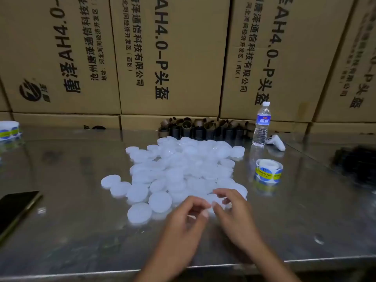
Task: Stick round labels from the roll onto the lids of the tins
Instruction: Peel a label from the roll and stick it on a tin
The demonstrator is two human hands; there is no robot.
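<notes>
1. Hovering over the near edge of the lids (183,169), the left hand (189,216) and the right hand (234,208) meet almost fingertip to fingertip, all fingers curled inward. Something pale shows under the left fingers, but I cannot tell whether either hand actually pinches a lid or a label.
2. The lids lie in a loose, overlapping heap that starts right under the fingertips and spreads away from both hands, with a few strays out to the left of the left hand. They rest on the shiny metal table (81,231). None in view carries a label.
3. The roll of labels (268,170) stands beyond the right hand and off to its right, apart from the heap and untouched.
4. The lids look thin, light and smooth, probably slightly bendy plastic. They will likely skate on the metal, so pinching one by its rim or pinning it flat seems wise.
5. A label should be limp and sticky. It is best taken by its very edge so it does not fold onto itself.
6. A water bottle (262,125) stands farther beyond the roll. A phone (16,208) lies well to the left of the left hand.
</notes>
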